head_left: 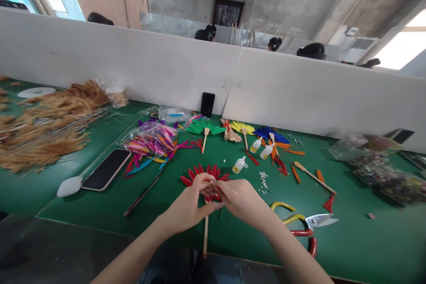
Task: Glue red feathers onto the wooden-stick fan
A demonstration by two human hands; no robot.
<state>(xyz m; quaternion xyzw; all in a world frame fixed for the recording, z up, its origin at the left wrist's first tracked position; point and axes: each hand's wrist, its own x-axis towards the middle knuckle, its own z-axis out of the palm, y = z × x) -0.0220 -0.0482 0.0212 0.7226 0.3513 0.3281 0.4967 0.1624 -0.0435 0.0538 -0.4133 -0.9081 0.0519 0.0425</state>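
Note:
A red feather fan [191,174] lies on the green table at the front, its pale wooden handle [206,233] pointing down past the edge. Just above the fan's middle, my left hand [189,204] and my right hand [242,197] meet with fingers bent inward and fingertips together. Both hands look closed in a pinch, and whatever is between the fingertips is hidden or too small to name. Right behind them stands a small white glue bottle [238,165]. Small white beads [263,180] are scattered to the right of it.
Shears [299,222] lie by my right forearm. Green [205,127], yellow [242,127] and blue [271,133] fans line the back, near two more glue bottles [256,145]. Left are bagged feathers [151,137], a phone [106,169], tweezers [143,193] and dried grass [66,115].

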